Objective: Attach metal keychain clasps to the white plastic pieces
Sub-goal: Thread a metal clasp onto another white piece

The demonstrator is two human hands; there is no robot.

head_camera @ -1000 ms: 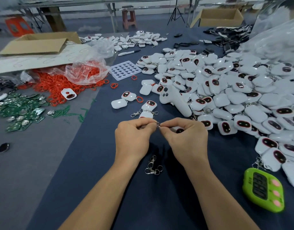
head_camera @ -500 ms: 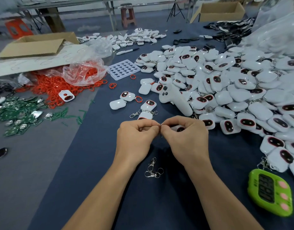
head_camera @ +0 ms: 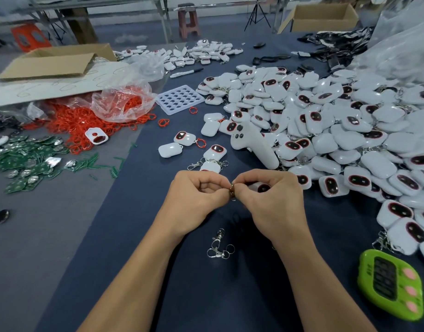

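Note:
My left hand (head_camera: 196,195) and my right hand (head_camera: 271,200) meet fingertip to fingertip above the dark blue cloth. Between them they pinch a small metal keychain ring (head_camera: 232,191). My right hand also holds a white plastic piece (head_camera: 262,187) with a dark oval window, mostly hidden under the fingers. Two loose metal clasps (head_camera: 218,245) lie on the cloth just below my hands. A large heap of white plastic pieces (head_camera: 326,130) covers the right half of the table. Two finished pieces with clasps (head_camera: 212,161) lie just beyond my hands.
A green timer (head_camera: 390,283) lies at the lower right. Red rings (head_camera: 86,121) spill from a plastic bag at the left, next to green circuit boards (head_camera: 26,159). A white holed tray (head_camera: 180,99), a white controller-shaped part (head_camera: 254,144) and cardboard boxes (head_camera: 55,61) sit farther back.
My hands stay together on the ring, with only small finger movements. The view has shifted slightly.

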